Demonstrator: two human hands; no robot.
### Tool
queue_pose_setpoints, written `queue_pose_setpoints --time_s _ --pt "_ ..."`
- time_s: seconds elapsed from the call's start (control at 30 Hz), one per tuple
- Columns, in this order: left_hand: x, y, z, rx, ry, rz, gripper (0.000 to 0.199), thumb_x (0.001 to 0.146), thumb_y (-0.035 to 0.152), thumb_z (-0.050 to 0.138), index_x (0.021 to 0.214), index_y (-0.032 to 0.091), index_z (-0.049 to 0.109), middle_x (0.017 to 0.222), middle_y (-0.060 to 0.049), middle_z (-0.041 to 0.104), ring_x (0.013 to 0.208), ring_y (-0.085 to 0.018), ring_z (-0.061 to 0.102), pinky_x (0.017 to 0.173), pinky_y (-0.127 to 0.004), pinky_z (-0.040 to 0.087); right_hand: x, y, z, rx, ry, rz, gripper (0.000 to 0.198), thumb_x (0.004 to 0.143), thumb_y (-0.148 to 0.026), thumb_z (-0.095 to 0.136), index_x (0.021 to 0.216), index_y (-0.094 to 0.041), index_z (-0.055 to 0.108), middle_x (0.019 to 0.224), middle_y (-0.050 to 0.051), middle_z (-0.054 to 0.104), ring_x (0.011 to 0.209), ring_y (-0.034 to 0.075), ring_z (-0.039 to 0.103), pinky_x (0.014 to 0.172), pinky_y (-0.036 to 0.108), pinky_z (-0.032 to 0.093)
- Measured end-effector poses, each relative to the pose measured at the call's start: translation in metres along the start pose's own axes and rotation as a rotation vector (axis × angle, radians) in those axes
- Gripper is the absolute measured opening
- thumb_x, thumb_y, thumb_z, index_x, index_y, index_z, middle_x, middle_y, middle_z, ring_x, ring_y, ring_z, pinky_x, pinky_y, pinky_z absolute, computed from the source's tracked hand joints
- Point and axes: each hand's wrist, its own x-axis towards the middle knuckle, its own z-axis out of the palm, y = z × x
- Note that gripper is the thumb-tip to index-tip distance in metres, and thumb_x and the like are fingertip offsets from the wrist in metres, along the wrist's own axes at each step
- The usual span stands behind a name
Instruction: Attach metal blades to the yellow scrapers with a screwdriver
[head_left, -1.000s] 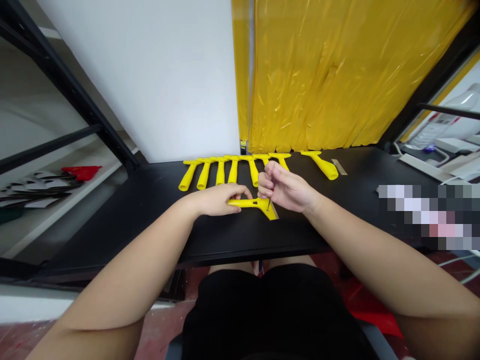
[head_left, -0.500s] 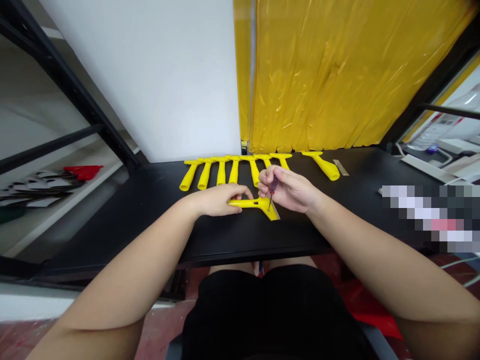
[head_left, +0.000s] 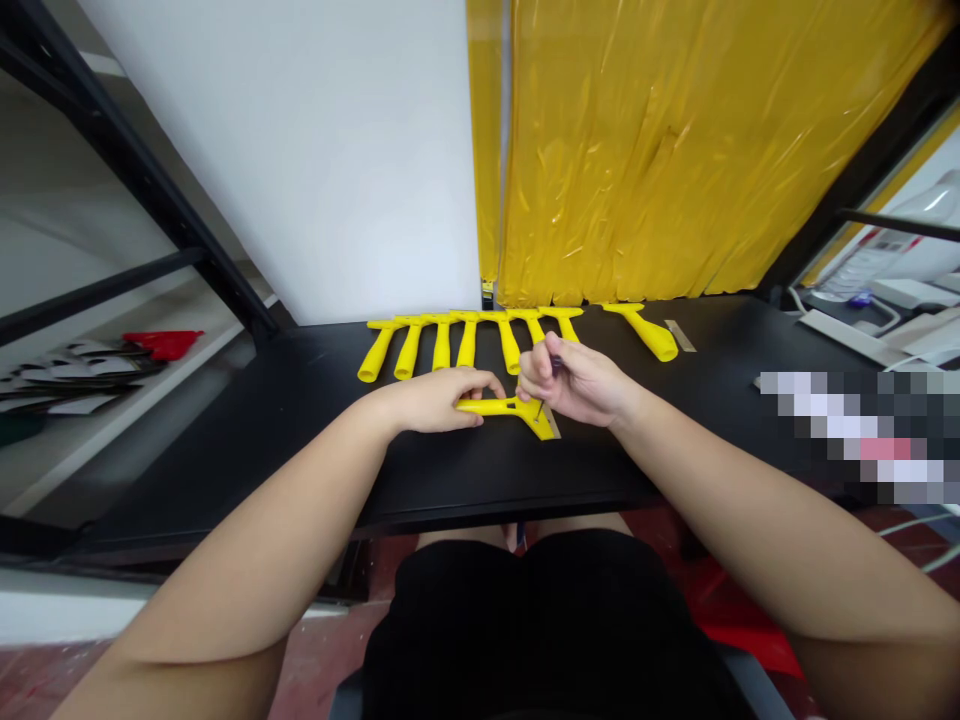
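A yellow scraper [head_left: 531, 418] lies across the tabletop, its handle to the left and a thin metal blade [head_left: 553, 424] along its wide right end. My left hand [head_left: 442, 398] is closed around the handle. In my right hand [head_left: 577, 382] is a small screwdriver [head_left: 541, 408], held upright with the fingers wrapped around its grip. Its shaft points down and the tip meets the scraper's wide head. My fingers cover most of the screwdriver's handle and part of the scraper's far edge.
Several yellow scrapers [head_left: 466, 345] stand in a row at the back of the black table [head_left: 480, 480]. Another yellow scraper [head_left: 652, 338] lies farther right beside a loose metal blade [head_left: 681, 336]. Black frame posts [head_left: 161, 185] rise at the left; a blurred-out object lies at the right.
My right hand has turned slightly around the screwdriver, and its grip now shows less. The scraper and my left hand have stayed in place.
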Motion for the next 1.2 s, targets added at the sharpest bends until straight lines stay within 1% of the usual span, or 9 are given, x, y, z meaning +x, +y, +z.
queue_pose_setpoints --time_s 0.1,0.2,0.33,0.43,0.53,0.73,0.9,1.07,1.2 --pt "0.0 0.001 0.0 0.007 -0.015 -0.012 0.045 0.087 0.029 0.065 0.132 0.024 0.064 0.102 -0.003 0.065 0.083 -0.018 0.057 0.073 -0.03 0.042 -0.001 -0.001 -0.002 0.033 -0.034 0.055 0.047 0.101 -0.068 0.057 0.084 -0.024 0.059 0.053 -0.01 0.028 0.049 0.012 0.029 0.064 0.031 0.042" --pt "0.0 0.002 0.0 0.02 -0.015 -0.014 0.044 0.087 0.028 0.065 0.131 0.023 0.065 0.099 -0.003 0.063 0.083 -0.018 0.057 0.072 -0.03 0.042 -0.003 -0.003 -0.001 0.09 -0.03 0.026 0.04 0.094 -0.061 0.074 0.09 -0.026 0.056 0.063 -0.008 0.04 0.057 0.012 0.04 0.066 0.029 0.042" --pt "0.0 0.002 0.0 0.024 -0.003 -0.001 0.043 0.088 0.028 0.066 0.131 0.023 0.066 0.1 -0.003 0.064 0.084 -0.018 0.057 0.073 -0.029 0.042 -0.001 -0.003 0.0 0.075 0.015 0.026 0.046 0.091 -0.056 0.079 0.075 -0.02 0.055 0.077 -0.002 0.055 0.068 0.013 0.054 0.068 0.03 0.045" --pt "0.0 0.001 0.0 0.019 -0.001 0.007 0.044 0.088 0.028 0.066 0.132 0.023 0.066 0.105 -0.004 0.065 0.086 -0.019 0.058 0.074 -0.03 0.043 0.002 -0.004 -0.004 0.092 0.046 0.029 0.052 0.099 -0.064 0.064 0.072 -0.02 0.059 0.055 -0.007 0.037 0.048 0.01 0.036 0.056 0.027 0.039" --pt "-0.002 0.001 -0.001 0.016 0.018 0.037 0.043 0.088 0.027 0.067 0.131 0.024 0.067 0.112 -0.006 0.067 0.093 -0.021 0.061 0.081 -0.032 0.046 0.001 -0.011 -0.012 0.159 0.136 -0.056 0.053 0.102 -0.07 0.054 0.08 -0.023 0.065 0.047 -0.011 0.019 0.043 0.01 0.017 0.049 0.026 0.03" --pt "-0.006 0.0 -0.008 0.012 0.113 0.066 0.04 0.09 0.029 0.067 0.129 0.024 0.067 0.111 -0.006 0.067 0.097 -0.021 0.06 0.085 -0.033 0.047 -0.007 -0.03 -0.024 0.238 0.17 -0.188 0.041 0.101 -0.062 0.062 0.083 -0.025 0.063 0.053 -0.009 0.026 0.046 0.01 0.024 0.051 0.026 0.032" --pt "-0.006 -0.003 -0.008 0.018 0.063 0.044 0.039 0.091 0.029 0.066 0.129 0.024 0.067 0.117 -0.007 0.068 0.099 -0.021 0.061 0.086 -0.034 0.048 -0.006 -0.029 -0.023 0.154 0.249 -0.152 0.04 0.099 -0.057 0.066 0.077 -0.023 0.06 0.054 -0.009 0.026 0.047 0.01 0.019 0.049 0.026 0.026" --pt "-0.006 -0.003 -0.008 0.005 0.065 0.05 0.04 0.091 0.029 0.067 0.13 0.024 0.067 0.118 -0.006 0.068 0.1 -0.021 0.061 0.086 -0.034 0.048 -0.005 -0.027 -0.022 0.118 0.205 -0.119 0.038 0.097 -0.053 0.07 0.077 -0.022 0.059 0.054 -0.009 0.026 0.048 0.009 0.018 0.05 0.025 0.025" --pt "-0.006 -0.001 -0.009 -0.048 0.109 0.076 0.04 0.092 0.033 0.067 0.131 0.022 0.068 0.107 -0.006 0.067 0.091 -0.019 0.06 0.08 -0.032 0.049 -0.005 -0.024 -0.026 0.055 0.253 -0.129 0.036 0.093 -0.053 0.073 0.081 -0.023 0.057 0.056 -0.01 0.028 0.047 0.008 0.018 0.047 0.024 0.022"
